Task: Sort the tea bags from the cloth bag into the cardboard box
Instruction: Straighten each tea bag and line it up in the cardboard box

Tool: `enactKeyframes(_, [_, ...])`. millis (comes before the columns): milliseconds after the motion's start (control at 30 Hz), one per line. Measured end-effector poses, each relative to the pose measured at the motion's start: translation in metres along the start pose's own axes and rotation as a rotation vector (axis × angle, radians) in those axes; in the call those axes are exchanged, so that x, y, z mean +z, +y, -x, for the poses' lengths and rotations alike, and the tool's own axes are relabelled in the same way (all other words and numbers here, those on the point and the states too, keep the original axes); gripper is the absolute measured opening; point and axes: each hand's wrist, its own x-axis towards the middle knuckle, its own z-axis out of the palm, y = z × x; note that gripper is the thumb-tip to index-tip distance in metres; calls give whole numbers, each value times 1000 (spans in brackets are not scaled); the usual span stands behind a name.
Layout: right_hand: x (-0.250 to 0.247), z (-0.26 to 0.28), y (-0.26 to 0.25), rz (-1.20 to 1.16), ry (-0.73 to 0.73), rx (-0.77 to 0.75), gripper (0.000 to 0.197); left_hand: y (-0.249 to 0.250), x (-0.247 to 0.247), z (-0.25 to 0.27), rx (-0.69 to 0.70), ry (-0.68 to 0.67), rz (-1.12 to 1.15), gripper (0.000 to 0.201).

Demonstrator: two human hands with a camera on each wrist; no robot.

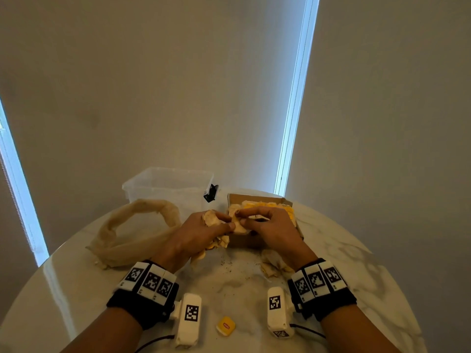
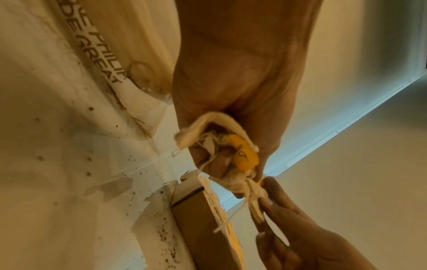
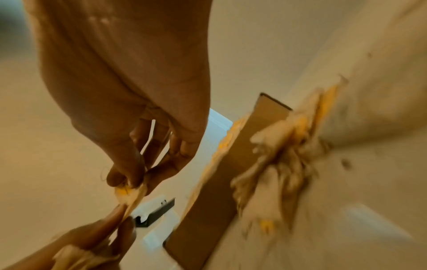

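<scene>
Many yellow-tagged tea bags [image 1: 265,205] fill the open cardboard box [image 1: 254,197].

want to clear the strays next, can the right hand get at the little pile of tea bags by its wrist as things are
Probably, but not at once. The pile lies bare on the table just under the right hand, with nothing across it. But that hand is pinching a tea bag together with the left hand, so it must let go first.

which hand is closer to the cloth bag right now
Left. The left hand is beside the cloth bag, its wrist at the bag's right edge, gripping tea bags. The right hand is farther right, in front of the box.
</scene>
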Motion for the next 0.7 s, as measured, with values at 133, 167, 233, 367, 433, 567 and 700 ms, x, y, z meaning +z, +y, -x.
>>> enactKeyframes(133, [-39, -14, -11, 50, 195, -88, 24, 0, -2, 0, 13, 22, 25, 17])
enactKeyframes(167, [-49, -20, -14, 92, 242, -118, 24, -1, -2, 0, 11, 30, 30, 16])
enactKeyframes(233, [-65, -35, -18, 220, 265, -157, 24, -3, -2, -3, 7, 33, 35, 16])
enactKeyframes(367, [-68, -63, -14, 388, 36, -92, 25, -8, -3, -4, 3, 34, 33, 13])
enactKeyframes(433, [-63, -71, -7, 425, -88, -53, 26, -10, -4, -5, 3, 34, 24, 14])
enactKeyframes(567, [-52, -77, 4, 419, -186, -1, 27, -10, -5, -6, 27, 21, -26, 13])
enactKeyframes(700, [-43, -83, 14, 416, -225, 39, 26, -10, -5, -6, 28, 24, -6, 12])
